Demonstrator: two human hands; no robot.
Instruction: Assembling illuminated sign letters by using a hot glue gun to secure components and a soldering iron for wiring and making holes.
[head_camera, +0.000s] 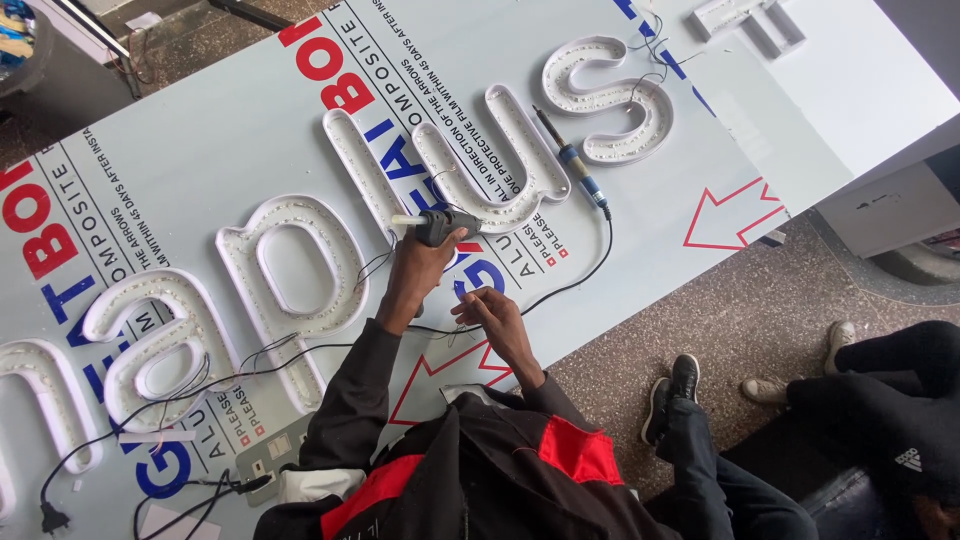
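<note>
Glue gun (437, 226) is lying in the left hand (418, 262), fingers wrapping closed round its grip, nozzle pointing at the inner wall of the white channel letter "l" (352, 158). The gun is sitting over the middle of the printed composite panel (230, 120), between the "l" and the "u"-shaped letter (490, 185).

Right hand (487, 312) is hovering just below the gun near the panel's near edge, fingertips pinching thin wires (445, 332); whether the pinch is fully closing cannot be told.

Blue-handled soldering iron (572, 160) is resting just beside the "u", its black cord (590, 265) looping toward the near edge. The "s" letter (610, 100) is lying toward the panel's right end, the "d"-shaped letter (290, 265) left of the hands. A socket strip (270, 455) is sitting at the near-left edge. Another person's shoes (670, 395) are standing on the floor right of the panel.
</note>
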